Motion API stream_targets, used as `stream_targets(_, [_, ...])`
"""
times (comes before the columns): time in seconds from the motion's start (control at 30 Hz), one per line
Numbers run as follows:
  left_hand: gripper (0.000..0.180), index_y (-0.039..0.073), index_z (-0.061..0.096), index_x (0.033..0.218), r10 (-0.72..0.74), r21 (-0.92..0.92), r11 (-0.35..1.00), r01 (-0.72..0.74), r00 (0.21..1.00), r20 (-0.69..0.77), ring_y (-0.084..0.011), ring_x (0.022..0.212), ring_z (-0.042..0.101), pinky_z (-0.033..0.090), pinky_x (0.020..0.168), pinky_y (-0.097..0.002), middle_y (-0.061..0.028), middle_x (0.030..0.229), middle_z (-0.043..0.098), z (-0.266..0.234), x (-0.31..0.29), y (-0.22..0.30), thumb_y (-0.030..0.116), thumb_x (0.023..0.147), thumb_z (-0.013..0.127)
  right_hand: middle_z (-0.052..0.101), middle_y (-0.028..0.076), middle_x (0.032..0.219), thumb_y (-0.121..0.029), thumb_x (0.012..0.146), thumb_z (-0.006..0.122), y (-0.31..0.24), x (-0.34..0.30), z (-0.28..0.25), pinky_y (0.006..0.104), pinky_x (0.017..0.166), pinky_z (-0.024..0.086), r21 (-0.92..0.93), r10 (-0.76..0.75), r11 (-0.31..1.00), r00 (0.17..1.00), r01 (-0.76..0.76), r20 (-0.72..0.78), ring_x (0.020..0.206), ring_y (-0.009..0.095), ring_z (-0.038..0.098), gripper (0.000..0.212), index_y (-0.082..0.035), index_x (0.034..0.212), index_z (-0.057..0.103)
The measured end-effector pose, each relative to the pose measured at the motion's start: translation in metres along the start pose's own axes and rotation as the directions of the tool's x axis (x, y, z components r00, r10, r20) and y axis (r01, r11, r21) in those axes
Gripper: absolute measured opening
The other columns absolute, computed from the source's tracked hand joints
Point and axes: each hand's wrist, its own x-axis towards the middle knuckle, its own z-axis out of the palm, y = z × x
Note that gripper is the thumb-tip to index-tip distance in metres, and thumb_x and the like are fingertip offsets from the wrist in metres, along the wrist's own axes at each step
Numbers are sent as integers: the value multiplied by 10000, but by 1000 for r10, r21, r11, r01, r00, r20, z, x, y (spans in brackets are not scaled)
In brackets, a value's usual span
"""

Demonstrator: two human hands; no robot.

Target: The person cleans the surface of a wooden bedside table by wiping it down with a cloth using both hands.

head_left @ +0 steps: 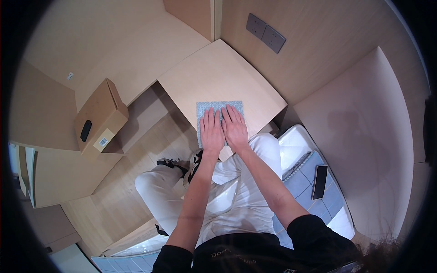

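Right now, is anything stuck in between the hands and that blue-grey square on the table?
Nothing visible is: the left hand and right hand lie flat on the blue-grey square. The cardboard box is off to the left and the phone off to the right.

Mottled grey-blue w/ lighter flecks on cloth point(218, 104). Pale beige, approx. plain, on desk point(218, 73). Lt brown w/ wood grain on floor point(125, 193). Slightly darker tan, w/ fine grain, on wall point(318, 32); dk grey on sockets point(275, 39). Pinkish beige, plain, on curved panel point(364, 127). Cardboard brown on box point(105, 109); white w/ blk bars on label point(104, 139); solid blk on small oblong item point(86, 130) nearby. Mid-blue w/ thin, pale crossing lines on bedding point(302, 200). Blk screen, lt rim on phone point(320, 182). Plain white on trousers point(159, 186). Blk w/ faint, paler lettering on shirt point(227, 250). Blk + off-white on shoes point(195, 164).
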Motion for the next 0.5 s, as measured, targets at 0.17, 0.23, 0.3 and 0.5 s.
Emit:
stream_targets(0.17, [527, 73, 488, 1585, 5, 12, 1000, -5, 1000, 4, -340, 1603, 314, 206, 1315, -505, -164, 1695, 405, 0, 4, -1, 298, 1108, 468, 472, 169, 1648, -208, 1073, 539, -1, 3, 0, 465, 1298, 290, 10, 14, 1000, 1000, -14, -6, 1557, 329, 396, 485, -26, 1523, 551])
stream_targets(0.23, [525, 75, 488, 1586, -3, 0, 1000, 3, 1000, 11, -337, 1604, 314, 202, 1318, -505, -161, 1696, 405, 1, 5, -2, 299, 1112, 461, 474, 167, 1646, -207, 1072, 539, -1, 5, 1, 464, 1298, 291, 17, 19, 1000, 1000, -19, -10, 1556, 329, 397, 483, -25, 1520, 554])
stream_targets(0.3, [525, 76, 487, 1587, -3, -6, 1000, 3, 1000, 12, -336, 1604, 314, 200, 1319, -504, -158, 1697, 404, 0, 6, -1, 301, 1113, 459, 477, 165, 1644, -206, 1071, 539, 0, 6, 3, 462, 1298, 291, 23, 25, 999, 1000, -25, -13, 1555, 329, 399, 482, -25, 1517, 557])
stream_targets(0.5, [522, 79, 488, 1587, -5, -4, 1000, 5, 1000, 20, -328, 1606, 311, 199, 1319, -502, -150, 1701, 401, 0, 8, -2, 308, 1119, 451, 482, 160, 1640, -206, 1065, 546, 1, 8, 5, 462, 1296, 294, 9, 22, 1000, 1000, -22, -16, 1555, 326, 400, 484, -32, 1516, 560])
